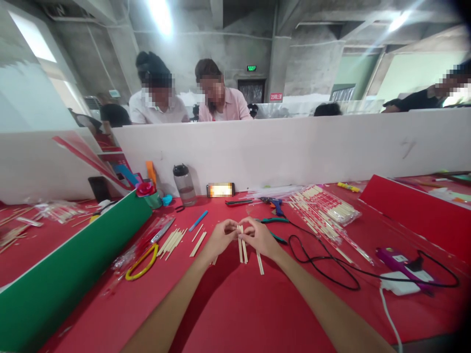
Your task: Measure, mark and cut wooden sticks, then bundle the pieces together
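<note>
Both my hands meet over the red table around a few pale wooden sticks point(243, 251), which point toward me. My left hand point(222, 237) pinches them from the left near their far ends. From the other side my right hand point(259, 237) has thumb and fingers closed on the same sticks. One more loose stick point(260, 263) lies just below my right hand. A short stick pair point(198, 244) rests left of my left hand, and a larger pile of sticks point(172, 243) lies farther left. Fingers partly hide the held ends.
Yellow-handled scissors point(143, 263) and a blue pen point(198, 220) lie left. Teal-handled pliers point(274, 221), a blue glue gun point(273, 203) with black cable, bagged sticks point(331, 208) and a purple tool point(403, 267) are right. A bottle point(184, 186) and phone point(220, 189) stand behind; two people sit beyond the white partition point(257, 152).
</note>
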The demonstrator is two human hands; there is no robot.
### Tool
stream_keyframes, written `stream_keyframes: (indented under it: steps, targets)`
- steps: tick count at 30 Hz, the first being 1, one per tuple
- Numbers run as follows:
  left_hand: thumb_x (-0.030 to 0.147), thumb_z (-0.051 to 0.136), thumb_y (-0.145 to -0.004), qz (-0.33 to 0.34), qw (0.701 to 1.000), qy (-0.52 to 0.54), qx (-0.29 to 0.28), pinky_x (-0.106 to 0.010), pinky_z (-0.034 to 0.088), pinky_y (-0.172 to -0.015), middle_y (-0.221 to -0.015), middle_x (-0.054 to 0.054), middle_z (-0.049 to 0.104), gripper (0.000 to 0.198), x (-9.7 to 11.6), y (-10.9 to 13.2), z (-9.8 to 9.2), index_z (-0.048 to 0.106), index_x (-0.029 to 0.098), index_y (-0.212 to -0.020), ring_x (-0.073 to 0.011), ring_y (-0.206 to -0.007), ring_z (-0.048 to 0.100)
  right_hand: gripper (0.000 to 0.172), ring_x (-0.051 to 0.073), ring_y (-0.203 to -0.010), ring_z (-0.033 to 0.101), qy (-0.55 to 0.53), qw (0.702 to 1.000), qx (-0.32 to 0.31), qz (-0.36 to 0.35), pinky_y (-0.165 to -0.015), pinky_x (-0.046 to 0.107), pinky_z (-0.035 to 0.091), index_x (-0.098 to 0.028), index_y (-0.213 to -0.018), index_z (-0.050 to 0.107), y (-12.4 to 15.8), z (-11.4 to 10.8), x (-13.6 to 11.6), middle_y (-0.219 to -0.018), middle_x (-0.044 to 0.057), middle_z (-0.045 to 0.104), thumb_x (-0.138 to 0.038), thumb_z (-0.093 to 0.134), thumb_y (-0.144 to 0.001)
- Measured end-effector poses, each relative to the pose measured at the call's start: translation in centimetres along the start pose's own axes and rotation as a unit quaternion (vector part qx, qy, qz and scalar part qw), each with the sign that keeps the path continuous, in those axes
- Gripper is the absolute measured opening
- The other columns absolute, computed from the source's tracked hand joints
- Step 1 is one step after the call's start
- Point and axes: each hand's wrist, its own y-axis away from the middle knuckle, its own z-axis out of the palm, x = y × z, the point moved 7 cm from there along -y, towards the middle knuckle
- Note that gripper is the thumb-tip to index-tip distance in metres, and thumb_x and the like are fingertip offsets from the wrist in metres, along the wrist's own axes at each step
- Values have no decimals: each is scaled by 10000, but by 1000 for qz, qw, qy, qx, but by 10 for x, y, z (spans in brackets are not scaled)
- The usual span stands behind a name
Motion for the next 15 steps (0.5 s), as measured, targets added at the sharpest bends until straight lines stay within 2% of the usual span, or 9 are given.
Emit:
stream_keyframes:
  steps: [4, 10, 15]
  targets:
    - [331, 656, -793, 24, 1000, -11, -1, -296, 521, -748, -870, -49, 681, 253, 3, 1, -1, 592, 163, -972, -173, -814, 660, 265, 154, -651, 642, -6, 1000, -1, 4, -642, 252, 478, -220, -1041, 519, 0, 1, 3, -724, -19, 676, -324, 625, -821]
    - [317, 651, -806, 41, 999, -34, 10, -303, 521, -766, -860, -52, 681, 209, 6, 0, -4, 604, 150, -922, -170, -793, 659, 258, 161, -666, 655, -11, 1000, 0, 2, -652, 261, 483, -223, -1038, 508, -1, 1, 3, -716, -21, 674, -338, 614, -833]
    - [297, 654, -807, 38, 999, -18, 7, -298, 518, -795, -898, -51, 683, 193, 3, 0, -4, 610, 156, -931, -175, -843, 664, 254, 175, -682, 676, -45, 998, 0, 32, -637, 271, 508, -225, -1027, 499, -2, 0, 7, -739, -16, 673, -327, 612, -824]
